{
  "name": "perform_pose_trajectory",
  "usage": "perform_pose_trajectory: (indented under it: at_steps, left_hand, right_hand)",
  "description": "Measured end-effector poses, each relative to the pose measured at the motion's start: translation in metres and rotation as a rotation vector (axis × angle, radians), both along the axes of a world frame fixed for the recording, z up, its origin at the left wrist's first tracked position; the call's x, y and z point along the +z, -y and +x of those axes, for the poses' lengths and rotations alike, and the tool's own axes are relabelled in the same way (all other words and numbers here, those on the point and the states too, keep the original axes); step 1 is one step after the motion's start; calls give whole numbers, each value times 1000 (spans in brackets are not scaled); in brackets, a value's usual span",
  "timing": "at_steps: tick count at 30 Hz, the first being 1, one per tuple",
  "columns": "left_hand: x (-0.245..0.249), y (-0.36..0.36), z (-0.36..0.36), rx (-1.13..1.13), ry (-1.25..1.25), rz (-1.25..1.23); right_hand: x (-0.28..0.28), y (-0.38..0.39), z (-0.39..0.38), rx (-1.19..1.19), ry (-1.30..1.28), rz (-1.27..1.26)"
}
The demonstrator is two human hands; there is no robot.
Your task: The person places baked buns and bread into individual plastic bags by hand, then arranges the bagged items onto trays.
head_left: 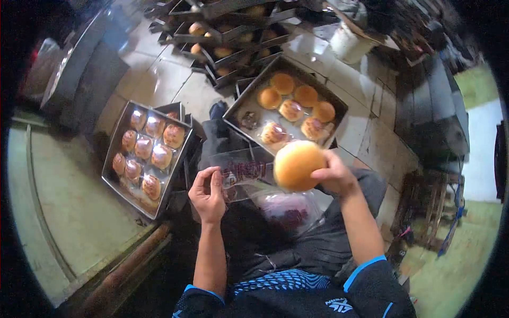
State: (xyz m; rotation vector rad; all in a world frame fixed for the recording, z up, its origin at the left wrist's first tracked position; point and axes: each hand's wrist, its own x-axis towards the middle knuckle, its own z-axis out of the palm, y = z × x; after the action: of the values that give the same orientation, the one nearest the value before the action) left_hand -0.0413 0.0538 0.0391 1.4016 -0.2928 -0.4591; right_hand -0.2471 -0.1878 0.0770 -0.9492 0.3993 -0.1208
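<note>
In my right hand [335, 174] is a round golden bun [299, 166], gripped at its right side. My left hand [208, 195] pinches the left end of a clear plastic bag [244, 172] with dark red print. The bun is at the bag's right end; whether it is inside cannot be made out. Beyond them, a tray [339, 99] holds several buns, some plain and some with browned tops. Below the bun, a clear plastic package [291, 209] with dark red print lies on my lap.
At the left, another tray [110, 146] holds several shiny, wrapped-looking buns. Stacked dark trays [228, 40] with buns stand at the top. A white bucket [350, 43] is at the upper right. A wooden crate-like frame [432, 212] stands at the right.
</note>
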Motion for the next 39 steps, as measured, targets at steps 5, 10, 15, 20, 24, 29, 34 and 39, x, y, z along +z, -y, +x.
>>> perform_pose_trajectory:
  at_steps: [5,10,15,20,24,29,34,39]
  left_hand:
    - [32,-11,-15,-200,-219,9]
    - [50,-43,-23,-85,26,172]
    - [49,-69,-6,79,-13,-4]
    - [43,-51,-30,-90,48,199]
    - [51,-34,-40,-222,61,13]
    - [113,-4,-80,-263,-364,-508]
    - [134,-16,-114,-175,-299,-596]
    - [158,-12,-97,-414,-489,-919]
  right_hand:
    - [29,-52,-30,31,6,-173]
    - [49,-100,-55,-111,45,-78]
    - [67,-98,-70,-387,89,256]
    - [78,-101,-53,-152,113,97]
    - [96,-127,-32,-195,59,-567]
    - [94,-157,-6,-191,292,-1575]
    - [107,-154,-12,-231,412,-1684]
    - [121,-147,-17,-28,472,-1770]
